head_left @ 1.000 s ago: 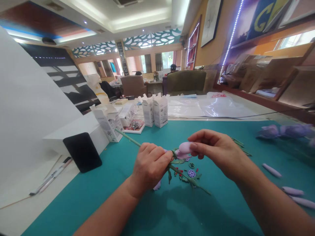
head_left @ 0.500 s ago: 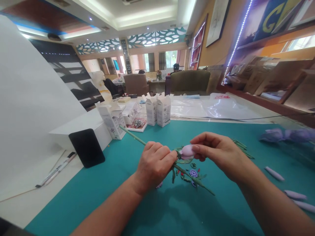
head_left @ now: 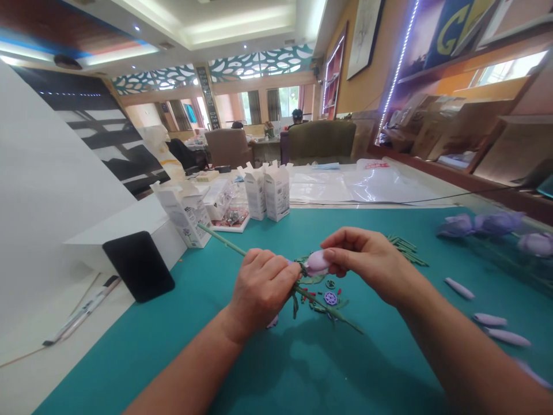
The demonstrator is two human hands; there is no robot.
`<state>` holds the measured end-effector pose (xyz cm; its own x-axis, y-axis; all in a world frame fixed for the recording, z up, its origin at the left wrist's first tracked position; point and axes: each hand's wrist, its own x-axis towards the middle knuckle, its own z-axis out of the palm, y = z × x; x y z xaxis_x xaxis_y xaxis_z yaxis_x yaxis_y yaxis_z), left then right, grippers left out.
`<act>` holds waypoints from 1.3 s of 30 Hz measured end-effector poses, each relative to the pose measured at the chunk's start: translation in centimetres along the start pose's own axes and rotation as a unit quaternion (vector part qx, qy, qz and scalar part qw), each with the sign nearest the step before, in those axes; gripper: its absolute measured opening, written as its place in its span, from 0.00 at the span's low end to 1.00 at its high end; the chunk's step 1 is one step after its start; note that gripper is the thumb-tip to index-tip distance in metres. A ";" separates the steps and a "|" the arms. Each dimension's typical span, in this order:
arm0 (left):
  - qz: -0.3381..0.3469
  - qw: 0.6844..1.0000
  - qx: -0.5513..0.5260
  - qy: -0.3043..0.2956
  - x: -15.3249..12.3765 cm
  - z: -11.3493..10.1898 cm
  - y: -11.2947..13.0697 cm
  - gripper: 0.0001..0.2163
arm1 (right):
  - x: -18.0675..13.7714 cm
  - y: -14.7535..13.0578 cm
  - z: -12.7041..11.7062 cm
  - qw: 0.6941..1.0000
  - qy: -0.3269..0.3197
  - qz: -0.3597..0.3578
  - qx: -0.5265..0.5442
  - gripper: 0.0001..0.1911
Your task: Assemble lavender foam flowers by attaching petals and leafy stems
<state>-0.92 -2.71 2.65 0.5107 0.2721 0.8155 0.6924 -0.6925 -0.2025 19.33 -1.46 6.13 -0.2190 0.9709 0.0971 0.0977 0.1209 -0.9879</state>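
Observation:
My left hand (head_left: 262, 287) is closed around a thin green stem (head_left: 220, 239) that slants up to the left from the fist. My right hand (head_left: 367, 259) pinches a lilac flower bud (head_left: 317, 262) at the stem's top, right beside my left fingers. A second green stem (head_left: 332, 311) with small leaves lies on the teal mat (head_left: 302, 357) under both hands. Small purple round pieces (head_left: 330, 298) and red bits lie next to it.
Opened white cartons (head_left: 268, 193) and a tray of small parts (head_left: 231, 219) stand at the mat's far edge. A black pad (head_left: 138, 265) leans on a white box on the left. Purple flowers (head_left: 488, 225) and loose lilac petals (head_left: 460, 288) lie on the right, green sticks (head_left: 406, 245) behind my right hand.
Both hands have kept their hold on stem and bud. The view has shifted slightly, and my right fingers have turned a little on the bud.

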 end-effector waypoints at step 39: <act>0.010 1.000 -0.017 -0.002 -0.5 0.5 0.0 0.01 | 0.0 0.2 -0.1 1.000 -0.015 -0.004 -0.007 0.12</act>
<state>-0.96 -2.49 1.95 0.5262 0.2606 0.8095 0.6646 -0.7198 -0.2003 19.46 -1.38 5.91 -0.2490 0.9631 0.1020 0.1086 0.1324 -0.9852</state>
